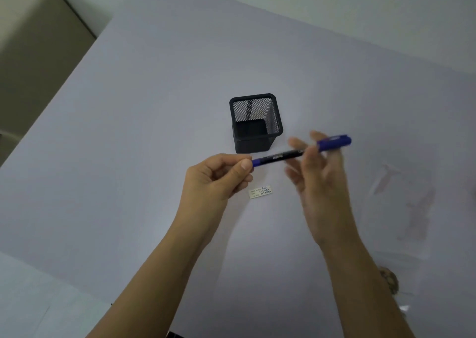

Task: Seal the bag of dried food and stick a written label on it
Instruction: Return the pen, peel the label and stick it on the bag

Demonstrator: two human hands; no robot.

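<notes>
A blue-and-black marker pen (280,155) is held level above the table, its blue cap (334,140) on the right end. My left hand (216,175) pinches the pen's left tip between thumb and fingers. My right hand (319,180) is blurred, its fingers spread around the pen just left of the cap; I see no firm grip. A small white label (260,191) with handwriting lies flat on the table below the pen. A clear bag (401,203) with faint reddish dried food lies at the right.
A black mesh pen holder (255,122) stands just behind the pen. A brownish lump (389,281) lies by the bag's near end. The pale table (128,131) spreads wide to the left, and a beige sofa (33,49) sits beyond its far-left edge.
</notes>
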